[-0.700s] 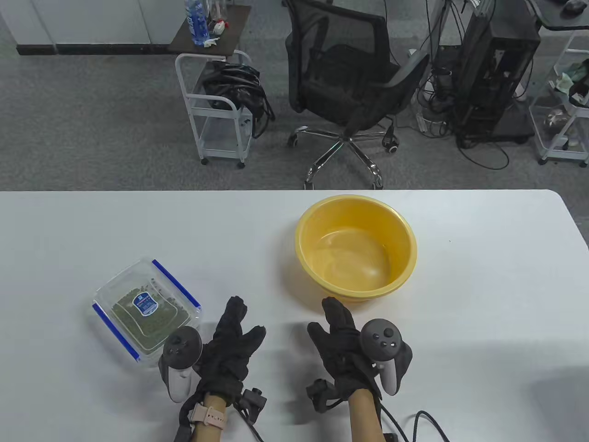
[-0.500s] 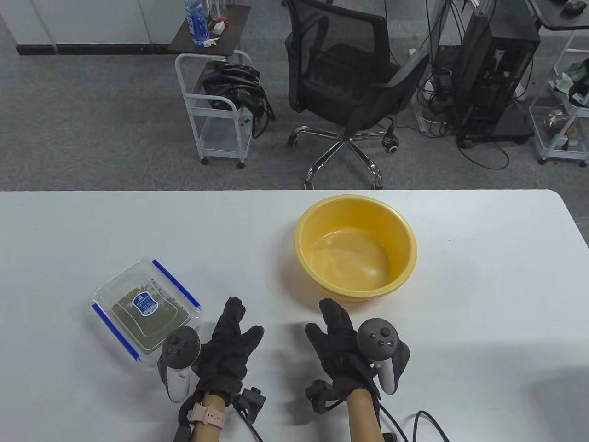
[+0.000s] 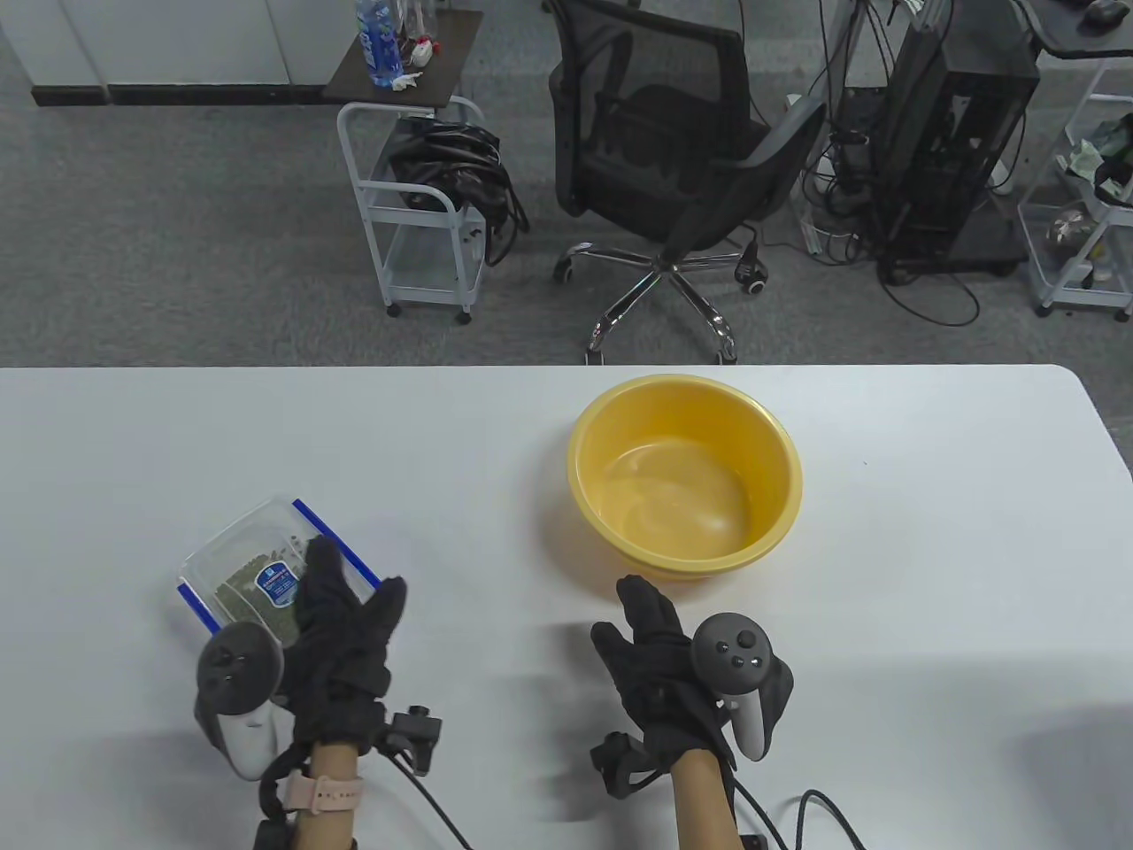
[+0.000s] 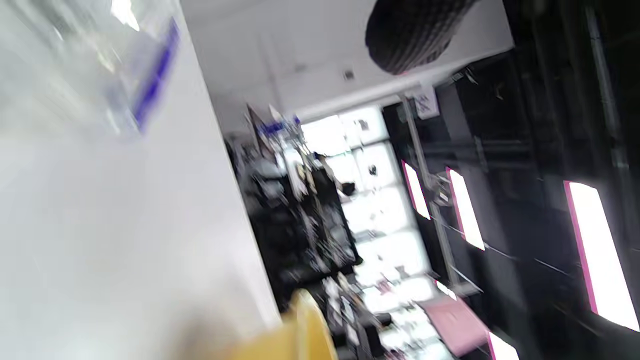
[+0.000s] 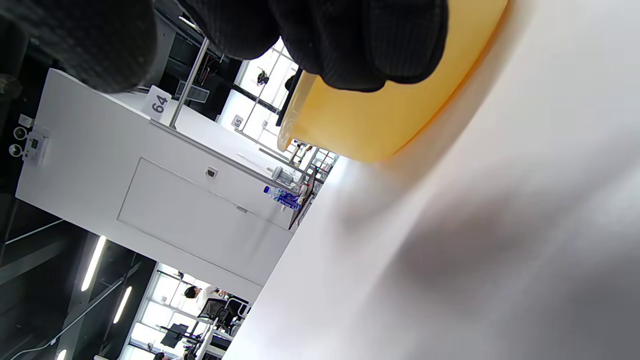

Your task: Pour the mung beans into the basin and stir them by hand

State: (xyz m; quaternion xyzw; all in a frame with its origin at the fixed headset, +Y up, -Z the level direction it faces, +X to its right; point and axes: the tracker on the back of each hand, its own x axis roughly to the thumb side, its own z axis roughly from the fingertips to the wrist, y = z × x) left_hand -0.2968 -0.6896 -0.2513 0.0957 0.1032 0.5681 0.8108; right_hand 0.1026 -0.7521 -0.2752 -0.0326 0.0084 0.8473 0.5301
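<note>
As your left hand [image 3: 341,637] reached over the clear lidded box of mung beans [image 3: 257,567] at the near left of the white table [image 3: 929,531], its fingers were straight and spread, lying over the box's near right corner with nothing yet gripped; whether they touched the lid could not be told. Your right hand [image 3: 659,660] rested loose and empty just before the yellow basin [image 3: 686,474], fingertips short of its wall, as the right wrist view confirmed. The basin stood mid-table, well apart from the box, holding no beans. The box looked stiff, smooth plastic, likely slick under a glove and moderately weighted by its load. You would probably do best to unlatch the blue clips [image 3: 341,536] first, then hold the box by its two long sides, since loose beans shift suddenly when tipped.
</note>
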